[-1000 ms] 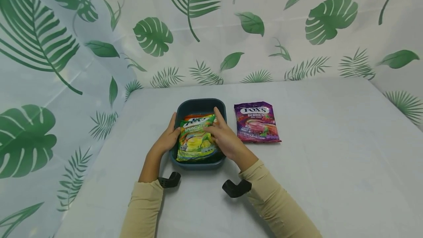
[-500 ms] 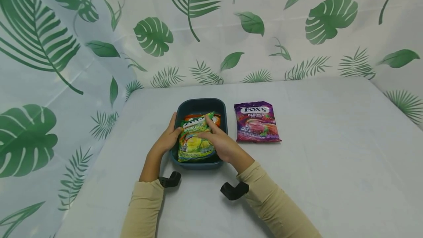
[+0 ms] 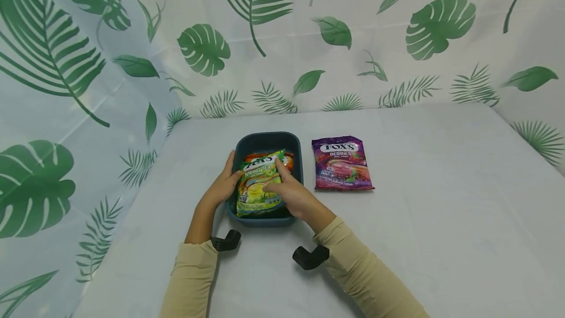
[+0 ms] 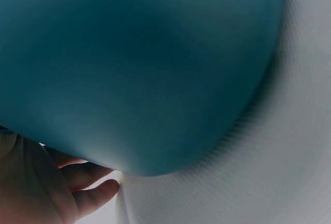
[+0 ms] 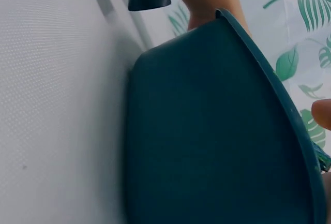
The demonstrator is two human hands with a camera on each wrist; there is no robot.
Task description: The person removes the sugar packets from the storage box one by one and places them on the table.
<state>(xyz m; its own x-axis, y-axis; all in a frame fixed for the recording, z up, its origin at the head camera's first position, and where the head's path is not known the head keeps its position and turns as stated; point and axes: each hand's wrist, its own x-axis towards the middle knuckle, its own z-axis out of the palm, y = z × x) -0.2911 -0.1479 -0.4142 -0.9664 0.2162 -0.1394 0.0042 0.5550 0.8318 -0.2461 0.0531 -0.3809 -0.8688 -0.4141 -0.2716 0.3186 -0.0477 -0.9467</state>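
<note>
A dark teal plastic bin point(image 3: 269, 221) stands on the white-covered table. In it a green and yellow Spring Tea candy bag point(image 3: 256, 195) lies slightly tilted over an orange-red candy bag point(image 3: 289, 162), mostly covered. My left hand point(image 3: 220, 188) grips the bin's left side, thumb at the rim and fingers along the outer wall; in the left wrist view those fingers point(image 4: 85, 175) show beside the wall. With my right hand point(image 3: 293, 193) I hold the green bag at its right side, thumb and forefinger on its front; the other fingers are hidden. The right wrist view shows mostly the bin's outer wall point(image 5: 207, 125).
A purple Fox's Berries candy bag point(image 3: 343, 163) lies flat on the table point(image 3: 441, 200), right of the bin. A white curtain with green leaf prints point(image 3: 273, 38) hangs behind and to the left. Each wrist wears a black camera mount point(image 3: 311, 257).
My right hand has shifted a little left and down over the green bag, uncovering more of the orange-red bag's right end. The left hand stays on the bin.
</note>
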